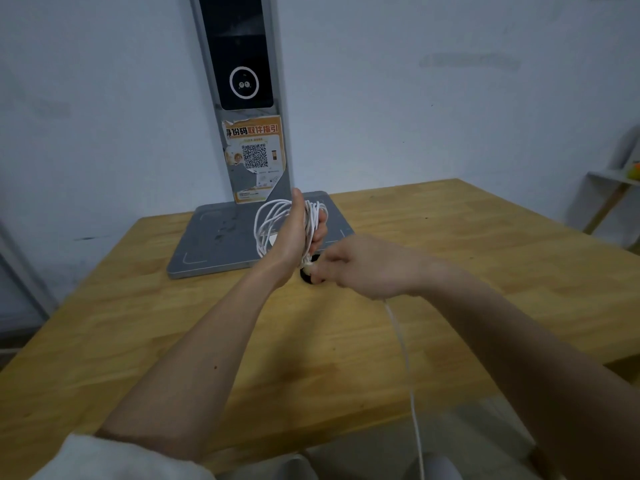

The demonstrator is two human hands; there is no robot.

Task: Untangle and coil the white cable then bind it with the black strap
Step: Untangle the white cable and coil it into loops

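My left hand is raised above the wooden table, shut around a bundle of white cable whose loops stick out to the left of the palm. Just below it, my right hand pinches the cable close under the bundle. A loose white strand runs from under my right hand down toward me and off the bottom edge. A small black thing, perhaps the black strap, lies on the table under my right fingertips, mostly hidden.
A grey scanner stand with a flat grey base plate stands at the table's far edge against the wall, right behind my hands. A white shelf stands at the far right beyond the table.
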